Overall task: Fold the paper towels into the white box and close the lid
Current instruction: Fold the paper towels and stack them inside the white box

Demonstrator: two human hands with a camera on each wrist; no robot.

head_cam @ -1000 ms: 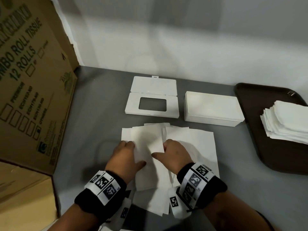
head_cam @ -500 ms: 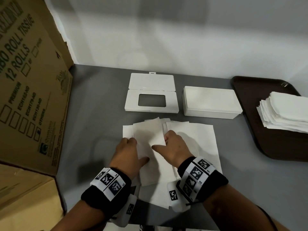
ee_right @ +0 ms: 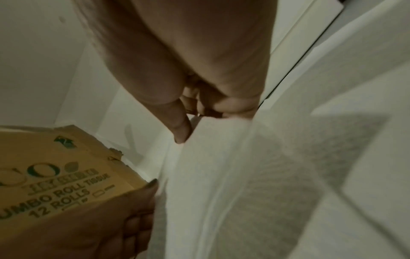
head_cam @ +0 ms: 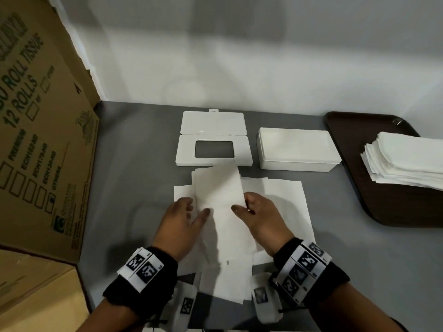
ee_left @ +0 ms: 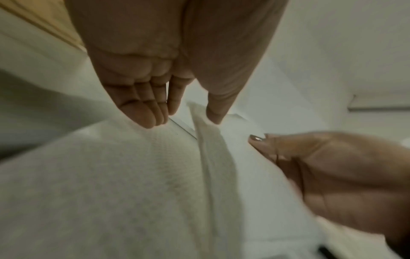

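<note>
White paper towels (head_cam: pixel 275 195) are lying spread and overlapping at mid-frame, one folded strip (head_cam: pixel 217 188) rising over them. The white box (head_cam: pixel 297 149) is sitting right of centre, its windowed lid (head_cam: pixel 213 149) lying open beside it.

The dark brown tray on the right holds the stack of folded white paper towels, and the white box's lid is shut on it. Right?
Not quite. The head view shows the white lid lying apart, left of the white box. The paper towel stack does sit on the brown tray.

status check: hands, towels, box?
Left hand and right hand both pinching the folded towel. Box apart, holding no towels; lid off, beside it. Nothing in the way.
</note>
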